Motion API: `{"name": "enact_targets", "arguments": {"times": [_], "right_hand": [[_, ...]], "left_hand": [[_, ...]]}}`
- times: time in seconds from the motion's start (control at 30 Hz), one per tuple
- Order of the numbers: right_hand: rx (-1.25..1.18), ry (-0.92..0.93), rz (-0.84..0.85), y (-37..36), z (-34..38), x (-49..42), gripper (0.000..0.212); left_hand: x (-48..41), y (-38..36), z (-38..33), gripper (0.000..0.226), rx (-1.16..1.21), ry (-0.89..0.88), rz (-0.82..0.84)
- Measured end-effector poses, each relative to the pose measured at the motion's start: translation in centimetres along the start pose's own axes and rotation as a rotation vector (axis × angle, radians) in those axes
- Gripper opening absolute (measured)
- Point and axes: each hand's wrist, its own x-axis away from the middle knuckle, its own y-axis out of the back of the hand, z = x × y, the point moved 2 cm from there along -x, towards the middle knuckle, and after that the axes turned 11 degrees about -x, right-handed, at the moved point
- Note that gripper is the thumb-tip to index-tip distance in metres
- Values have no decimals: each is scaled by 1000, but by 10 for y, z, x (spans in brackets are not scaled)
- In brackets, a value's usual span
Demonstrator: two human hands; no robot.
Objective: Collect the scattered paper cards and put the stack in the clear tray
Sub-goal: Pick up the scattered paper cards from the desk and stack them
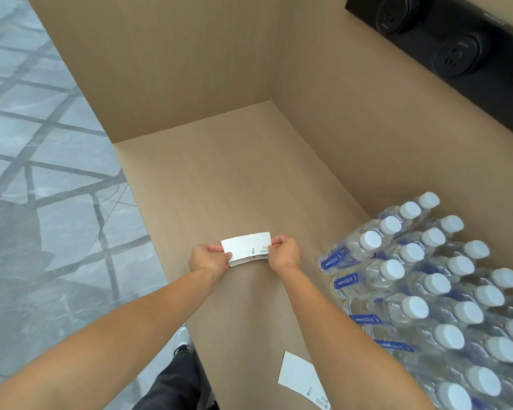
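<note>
**Cards in hand, one left behind, no tray in sight**

Nearest the person, a loose card lies flat on the counter, close to the near edge and under the right forearm, just beside the shrink-wrapped pack of water bottles. It is the easiest thing to miss from here: it sits low in the view, well apart from both hands, and a forearm drawn back across it could sweep it off the counter onto the floor.

Further out, the stack of cards is held just above the counter between both hands. The cards are not squared. One overlaps the other sideways and a lower edge shows beneath, so a loose pinch or a quick tap to align them could let a card slip out and scatter again.

The left hand is closed on the left end of the stack, thumb on top and fingers curled underneath. The right hand is closed on the right end in the same pinch. Both are clamped on the cards, with only the width of the stack between them.

Beyond the hands the counter runs bare to its back wall, with a black socket panel at the upper right. The clear tray does not show anywhere, so the drop-off spot cannot be judged from here.
</note>
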Motion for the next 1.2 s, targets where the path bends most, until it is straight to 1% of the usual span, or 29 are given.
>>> {"name": "enact_targets", "arguments": {"times": [0.13,0.3,0.53,0.77,0.87,0.97,1.07,1.2], "right_hand": [[23,-21,-8,-6,-5,-7,24],[57,-31,-24,-9,-8,-9,29],[98,-40,-4,-9,-10,-4,29],[76,-18,-30,16,-11,17,33],[66,-33,-27,37,-20,36,31],[54,-57,-21,60,-35,57,28],[74,-74,-33,83,-56,81,29],[90,-144,-56,110,-99,109,30]], "left_hand": [[-4,-7,4,19,-54,15,-8],[-5,-13,3,17,-114,1,-16],[-4,-12,4,19,-165,-16,-24],[8,1,-2,21,-129,-52,-35],[27,2,-2,18,-132,-112,1],[54,-8,5,20,-156,-163,59],[84,-26,20,24,-231,-192,133],[111,-52,54,17,-379,-202,237]]}}
